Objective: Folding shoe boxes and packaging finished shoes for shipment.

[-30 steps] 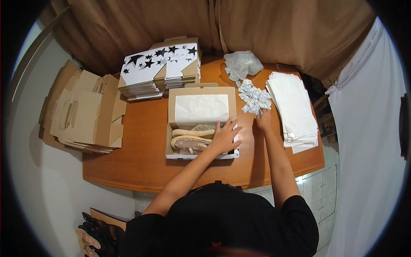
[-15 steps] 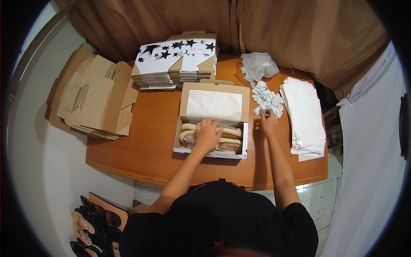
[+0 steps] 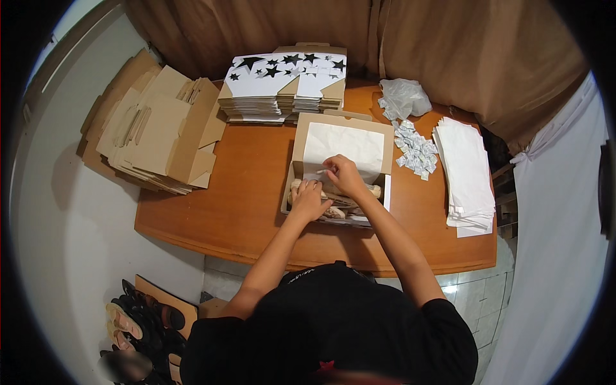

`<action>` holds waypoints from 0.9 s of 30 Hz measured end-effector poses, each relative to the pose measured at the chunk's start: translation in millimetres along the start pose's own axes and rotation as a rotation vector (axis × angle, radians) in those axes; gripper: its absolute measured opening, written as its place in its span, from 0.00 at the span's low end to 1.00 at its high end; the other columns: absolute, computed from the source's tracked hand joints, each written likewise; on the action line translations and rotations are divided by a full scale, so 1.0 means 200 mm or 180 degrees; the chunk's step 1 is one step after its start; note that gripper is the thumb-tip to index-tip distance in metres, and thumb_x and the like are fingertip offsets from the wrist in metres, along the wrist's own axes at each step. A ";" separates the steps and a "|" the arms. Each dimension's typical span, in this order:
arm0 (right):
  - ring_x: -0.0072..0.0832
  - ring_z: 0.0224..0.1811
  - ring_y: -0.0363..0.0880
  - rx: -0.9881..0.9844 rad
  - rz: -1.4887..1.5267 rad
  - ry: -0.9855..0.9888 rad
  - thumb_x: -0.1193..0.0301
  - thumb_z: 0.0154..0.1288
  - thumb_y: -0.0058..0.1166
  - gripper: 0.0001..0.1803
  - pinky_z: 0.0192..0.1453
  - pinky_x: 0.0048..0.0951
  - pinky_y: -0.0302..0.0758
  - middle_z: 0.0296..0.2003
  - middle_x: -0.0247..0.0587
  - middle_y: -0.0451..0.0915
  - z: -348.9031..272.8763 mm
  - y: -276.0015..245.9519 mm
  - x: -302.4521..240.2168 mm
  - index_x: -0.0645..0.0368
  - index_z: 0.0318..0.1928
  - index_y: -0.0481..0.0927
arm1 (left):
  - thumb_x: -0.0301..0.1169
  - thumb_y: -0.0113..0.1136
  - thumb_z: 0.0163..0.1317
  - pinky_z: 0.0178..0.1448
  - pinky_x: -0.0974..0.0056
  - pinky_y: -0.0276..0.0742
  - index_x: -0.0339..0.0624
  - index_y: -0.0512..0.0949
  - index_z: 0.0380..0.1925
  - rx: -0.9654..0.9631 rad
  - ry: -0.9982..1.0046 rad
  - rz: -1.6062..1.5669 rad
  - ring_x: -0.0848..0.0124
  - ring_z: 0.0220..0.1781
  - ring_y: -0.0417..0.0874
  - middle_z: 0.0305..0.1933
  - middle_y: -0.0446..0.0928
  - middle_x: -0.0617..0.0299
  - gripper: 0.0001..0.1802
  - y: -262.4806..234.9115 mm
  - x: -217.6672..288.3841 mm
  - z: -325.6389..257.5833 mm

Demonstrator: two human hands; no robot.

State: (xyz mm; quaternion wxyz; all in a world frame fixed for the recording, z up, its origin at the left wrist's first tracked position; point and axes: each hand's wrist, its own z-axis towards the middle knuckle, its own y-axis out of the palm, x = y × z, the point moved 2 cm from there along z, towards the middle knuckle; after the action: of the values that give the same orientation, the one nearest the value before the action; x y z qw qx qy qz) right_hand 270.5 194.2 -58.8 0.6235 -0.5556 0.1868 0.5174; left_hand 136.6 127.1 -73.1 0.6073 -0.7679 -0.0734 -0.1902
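Note:
In front of me a cardboard shoe box stands with its lid raised. White paper lines the lid's inside. A pair of shoes with beige, rope-like soles lies in the box, partly covered by my hands. My left hand rests over the shoes at the box's left, fingers stretched out. Above the shoes, my right hand pinches a small white sachet, its fingers closed. A heap of similar sachets lies on the table right of the box.
A clear plastic bag sits behind the heap. White paper sheets are stacked at the right. Folded star-printed boxes stand at the back, and brown flattened cartons at the left. Several shoes are low at the left, below the wooden table.
My right hand has moved left from the sachet heap to above the shoe box, carrying a sachet. My left hand stays at the shoes, with its fingers nearer the box's left side.

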 end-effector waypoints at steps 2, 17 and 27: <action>0.38 0.34 0.75 0.0249 -0.0228 -0.0043 0.77 0.49 0.56 0.14 0.41 0.34 0.72 0.37 0.47 0.73 -0.01 -0.01 -0.04 0.61 0.40 0.76 | 0.50 0.56 0.54 0.66 0.41 0.50 0.39 0.63 0.59 -0.0008 0.0078 -0.0150 0.53 0.69 0.54 0.64 0.60 0.52 0.38 0.00 -0.02 -0.01; 0.49 0.44 0.75 0.1323 -0.2004 0.1860 0.64 0.42 0.67 0.33 0.50 0.42 0.72 0.40 0.54 0.77 0.03 -0.30 0.16 0.68 0.49 0.71 | 0.37 0.61 0.50 0.58 0.51 0.63 0.42 0.70 0.51 0.1588 -0.0156 -0.0503 0.53 0.56 0.65 0.51 0.67 0.52 0.27 -0.30 -0.16 0.28; 0.31 0.31 0.78 0.0849 0.0651 0.1289 0.78 0.46 0.58 0.05 0.38 0.29 0.72 0.29 0.42 0.80 -0.11 -0.40 0.06 0.63 0.27 0.77 | 0.36 0.64 0.47 0.54 0.55 0.66 0.45 0.74 0.48 0.1371 -0.0120 -0.1230 0.59 0.52 0.71 0.48 0.74 0.53 0.25 -0.37 -0.24 0.38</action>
State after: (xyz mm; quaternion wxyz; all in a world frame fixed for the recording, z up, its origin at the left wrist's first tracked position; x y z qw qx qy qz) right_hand 351.1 193.4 -35.9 0.5856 -0.5389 0.4295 0.4269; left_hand 82.7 224.4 -38.4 0.7074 -0.5964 -0.2682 -0.2682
